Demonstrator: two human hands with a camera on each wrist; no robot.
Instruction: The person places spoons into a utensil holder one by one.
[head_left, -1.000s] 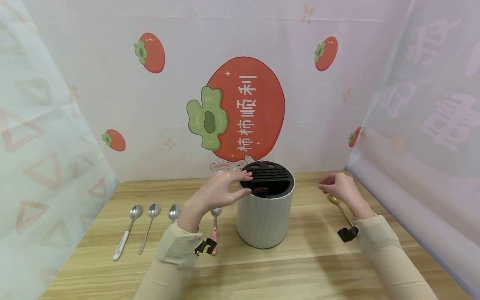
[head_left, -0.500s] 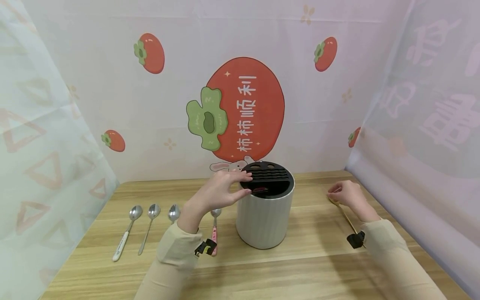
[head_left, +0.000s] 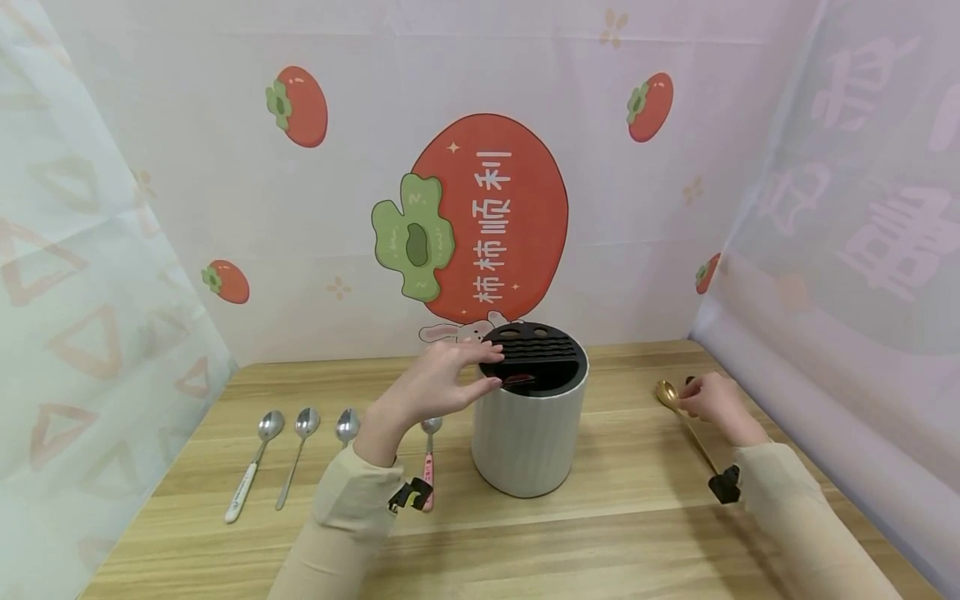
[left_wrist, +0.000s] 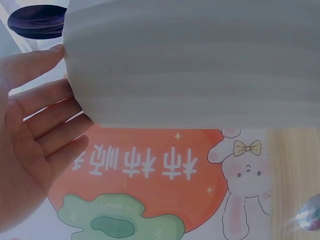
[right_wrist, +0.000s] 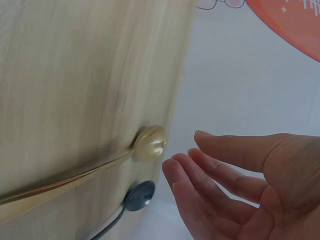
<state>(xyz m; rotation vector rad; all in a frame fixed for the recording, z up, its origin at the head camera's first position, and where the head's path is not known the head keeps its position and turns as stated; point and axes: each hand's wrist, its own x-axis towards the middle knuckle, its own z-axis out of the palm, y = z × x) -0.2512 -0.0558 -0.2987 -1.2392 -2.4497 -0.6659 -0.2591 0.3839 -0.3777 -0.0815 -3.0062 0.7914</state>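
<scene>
In the head view my left hand (head_left: 438, 379) rests its straight fingers and thumb against the rim of a white ribbed utensil holder (head_left: 529, 446). The holder has a black slotted top (head_left: 536, 346). A small reddish piece (head_left: 529, 380) shows in its large opening. To the right, my right hand (head_left: 716, 404) hovers over two spoons with nothing between its fingers. One is a gold spoon (head_left: 667, 393), lying with its bowl toward the back. Beside it, the dark spoon (right_wrist: 140, 195) shows in the right wrist view, mostly hidden behind the hand in the head view.
Left of the holder lie a white-handled spoon (head_left: 242, 492), a slim metal spoon (head_left: 307, 422), another spoon (head_left: 348, 425) partly behind the left arm, and a pink-handled spoon (head_left: 429, 467). Printed cloth walls (head_left: 600, 225) enclose the wooden table (head_left: 585, 533) at the back and sides.
My right hand has moved right and slightly toward me, from beside the gold spoon's bowl to over the dark spoon, uncovering the gold bowl. My left hand stays at the holder.
</scene>
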